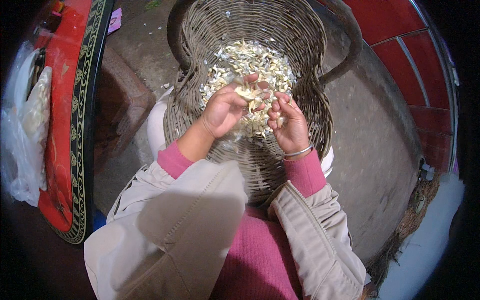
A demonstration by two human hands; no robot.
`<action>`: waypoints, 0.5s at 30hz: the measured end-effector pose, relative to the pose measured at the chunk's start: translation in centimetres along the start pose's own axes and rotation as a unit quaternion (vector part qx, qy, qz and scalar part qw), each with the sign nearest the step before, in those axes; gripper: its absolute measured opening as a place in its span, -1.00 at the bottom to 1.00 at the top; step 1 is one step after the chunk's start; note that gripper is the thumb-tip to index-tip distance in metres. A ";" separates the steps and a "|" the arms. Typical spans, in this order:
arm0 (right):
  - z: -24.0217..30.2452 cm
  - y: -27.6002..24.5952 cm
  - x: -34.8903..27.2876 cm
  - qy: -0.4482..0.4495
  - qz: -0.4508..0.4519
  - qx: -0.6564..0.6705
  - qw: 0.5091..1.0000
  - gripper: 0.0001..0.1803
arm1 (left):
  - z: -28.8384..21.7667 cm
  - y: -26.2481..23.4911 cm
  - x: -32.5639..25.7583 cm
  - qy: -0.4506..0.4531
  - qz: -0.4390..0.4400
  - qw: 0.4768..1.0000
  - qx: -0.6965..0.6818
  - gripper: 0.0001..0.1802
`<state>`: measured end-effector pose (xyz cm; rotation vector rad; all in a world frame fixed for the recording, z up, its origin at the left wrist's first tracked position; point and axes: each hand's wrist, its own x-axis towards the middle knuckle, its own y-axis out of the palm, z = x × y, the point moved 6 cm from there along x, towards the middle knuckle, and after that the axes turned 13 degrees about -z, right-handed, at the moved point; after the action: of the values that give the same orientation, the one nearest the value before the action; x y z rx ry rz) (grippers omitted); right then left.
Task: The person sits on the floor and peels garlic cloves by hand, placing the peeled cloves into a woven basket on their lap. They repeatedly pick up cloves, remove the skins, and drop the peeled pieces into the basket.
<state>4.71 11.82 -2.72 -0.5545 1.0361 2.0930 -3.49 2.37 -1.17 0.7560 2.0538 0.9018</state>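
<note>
Over a wicker basket (252, 175) between my knees, both my hands are raised close together. My left hand (222, 112), palm up with fingers curled, holds a few pale cloves (248, 94) that look like garlic. To its right, my right hand (292, 127) is closed, thumb and fingers pinched, with a small pale clove (280, 120) showing at its fingers. Below them in the basket lies a heap of pale yellow cloves and white papery flakes (245, 57). A silvery bangle (298, 151) circles my right wrist.
At left stands a red-topped table (62, 130) with a dark patterned edge, bearing a clear plastic bag (30, 125). The basket's thick handle (352, 42) arches out on the right. Concrete floor (372, 150) lies beside red panels (415, 65). Something white (430, 245) is at lower right.
</note>
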 end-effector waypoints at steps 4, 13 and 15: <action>0.3 0.4 -0.2 -0.027 0.002 -0.019 0.999 -0.86 | 0.4 0.2 0.0 -0.004 0.005 1.000 0.022 -0.35; 0.6 1.4 -0.9 -0.044 0.035 -0.070 0.996 -0.84 | 0.9 -0.3 0.1 0.015 -0.029 0.997 0.071 -0.37; 0.6 1.5 -1.0 -0.051 0.040 -0.083 0.994 -0.83 | 1.0 -0.4 0.2 -0.004 -0.032 0.998 0.047 -0.43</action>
<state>4.13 11.30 -0.98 -0.4886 0.8451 2.2668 -2.84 2.62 -2.07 0.7366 2.1133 0.7702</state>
